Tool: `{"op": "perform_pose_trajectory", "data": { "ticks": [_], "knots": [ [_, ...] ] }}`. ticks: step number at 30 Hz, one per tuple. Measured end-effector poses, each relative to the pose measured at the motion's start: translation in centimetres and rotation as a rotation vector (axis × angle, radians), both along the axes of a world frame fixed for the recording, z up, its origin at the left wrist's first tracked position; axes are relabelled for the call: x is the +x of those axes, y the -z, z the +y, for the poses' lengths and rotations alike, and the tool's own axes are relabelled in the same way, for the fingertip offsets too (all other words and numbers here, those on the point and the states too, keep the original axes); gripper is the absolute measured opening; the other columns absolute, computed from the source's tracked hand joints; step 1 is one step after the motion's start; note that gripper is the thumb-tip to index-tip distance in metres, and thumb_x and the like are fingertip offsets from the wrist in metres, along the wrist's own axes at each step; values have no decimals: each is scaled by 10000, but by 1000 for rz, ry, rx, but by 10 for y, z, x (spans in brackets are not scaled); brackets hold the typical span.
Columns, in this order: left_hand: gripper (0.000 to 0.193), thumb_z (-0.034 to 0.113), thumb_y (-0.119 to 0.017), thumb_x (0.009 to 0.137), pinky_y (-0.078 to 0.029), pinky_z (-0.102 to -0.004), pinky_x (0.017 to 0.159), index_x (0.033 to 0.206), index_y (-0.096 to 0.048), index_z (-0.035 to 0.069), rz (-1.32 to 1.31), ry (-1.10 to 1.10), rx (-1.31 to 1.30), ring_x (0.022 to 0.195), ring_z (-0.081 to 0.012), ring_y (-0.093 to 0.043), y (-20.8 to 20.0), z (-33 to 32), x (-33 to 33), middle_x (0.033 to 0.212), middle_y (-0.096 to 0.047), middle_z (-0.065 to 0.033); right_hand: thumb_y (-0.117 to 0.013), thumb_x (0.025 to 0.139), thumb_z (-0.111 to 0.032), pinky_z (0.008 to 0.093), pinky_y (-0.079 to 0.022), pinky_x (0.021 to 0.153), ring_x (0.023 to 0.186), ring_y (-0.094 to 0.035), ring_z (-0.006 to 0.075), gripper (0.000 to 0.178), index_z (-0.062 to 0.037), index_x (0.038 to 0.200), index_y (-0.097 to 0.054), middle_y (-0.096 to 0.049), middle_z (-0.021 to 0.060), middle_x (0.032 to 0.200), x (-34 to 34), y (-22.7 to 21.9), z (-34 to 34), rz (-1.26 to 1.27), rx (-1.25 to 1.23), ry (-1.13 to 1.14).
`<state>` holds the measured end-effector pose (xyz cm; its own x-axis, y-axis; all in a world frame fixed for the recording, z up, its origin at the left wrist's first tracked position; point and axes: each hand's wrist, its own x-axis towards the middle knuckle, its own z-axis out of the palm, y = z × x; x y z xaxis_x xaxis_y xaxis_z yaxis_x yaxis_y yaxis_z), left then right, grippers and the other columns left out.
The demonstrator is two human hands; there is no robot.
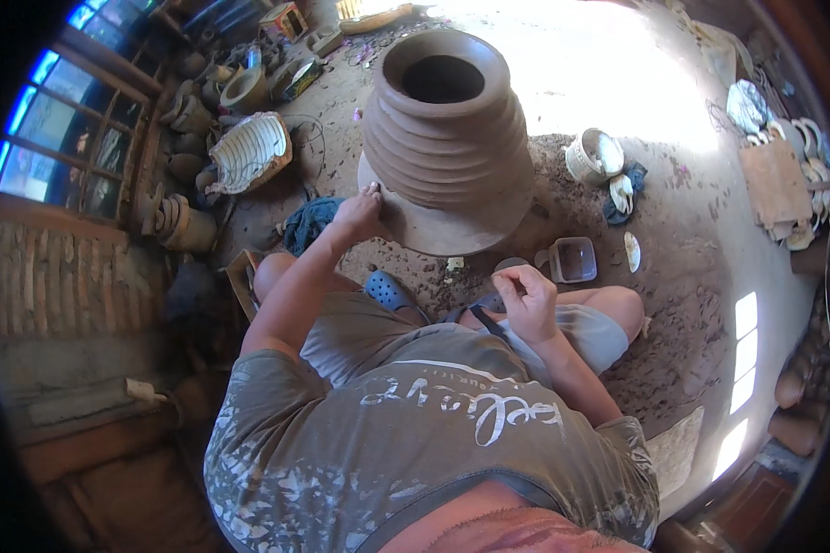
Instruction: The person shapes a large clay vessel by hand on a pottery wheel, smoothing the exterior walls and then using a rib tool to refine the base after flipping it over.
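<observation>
- Currently rests the left hand (358, 216) at the left edge of a round disc (452, 238), touching the rim with the fingertips; cannot tell whether clasping it or only lying against it, with the underside hidden.
- Holds the right hand (530, 297) up in front of the lap, apart from the disc, fingers bent and thumb drawn toward the forefinger; cannot tell whether pinching anything small.
- Has the large ribbed pot (443, 152) upright on the disc, straight ahead, with a thick rounded lip and a dark open mouth.
- Sits with knees spread, wearing a printed shirt (415, 433) and a blue clog (390, 289).
- Near the right knee, has a clear plastic tub (574, 262) and a pale oval piece (633, 252) on the earthy floor (687, 318).
- Farther right, faces a whitish bucket (581, 162), just beside a dark blue cloth (615, 217).
- Near the left forearm, has a teal cloth (311, 224); beyond it, a curved ridged piece (252, 150) and, below the window (74, 106), clay pots (190, 229).
- At far right, has a flat brown board (776, 184).
</observation>
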<state>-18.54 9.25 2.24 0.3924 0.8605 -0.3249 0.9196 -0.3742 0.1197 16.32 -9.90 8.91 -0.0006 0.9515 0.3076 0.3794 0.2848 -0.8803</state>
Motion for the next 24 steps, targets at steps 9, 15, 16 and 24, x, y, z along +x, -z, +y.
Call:
{"op": "perform_pose_trajectory", "data": {
  "ticks": [9, 15, 16, 24],
  "knots": [
    [762, 468, -951, 644, -577, -474, 976, 1188, -724, -13, 62, 83, -121, 1163, -376, -706, -15, 35, -4, 1263, -715, -228, -761, 949, -34, 310, -607, 772, 854, -753, 219, 144, 29, 1078, -754, -742, 157, 991, 14, 7, 2, 193, -97, 89],
    [829, 595, -920, 673, -588, -472, 949, 1185, -726, -28, 101, 67, -46, 1119, -399, -719, -20, 8, 14, 1189, -720, -259, -782, 926, -29, 331, -596, 747, 845, -746, 231, 139, 17, 1056, -767, -753, 138, 951, 12, -2, 15, 22, 10, 133],
    [842, 614, -907, 684, -588, -470, 946, 1196, -720, -28, 128, 63, -40, 1117, -400, -719, -27, 0, 28, 1178, -721, -258, -782, 922, -24, 338, -597, 752, 846, -745, 236, 130, 14, 1046, -771, -755, 130, 930, 9, -7, 18, 49, 23, 159],
    [736, 580, -851, 792, -578, -460, 947, 1197, -688, -13, 32, -37, -136, 1180, -354, -700, -41, -29, 54, 1251, -715, -215, -794, 914, -21, 347, -602, 771, 870, -755, 248, 95, 6, 1004, -779, -790, 132, 955, -1, -45, 52, -35, 161, 118]
  ]
}}
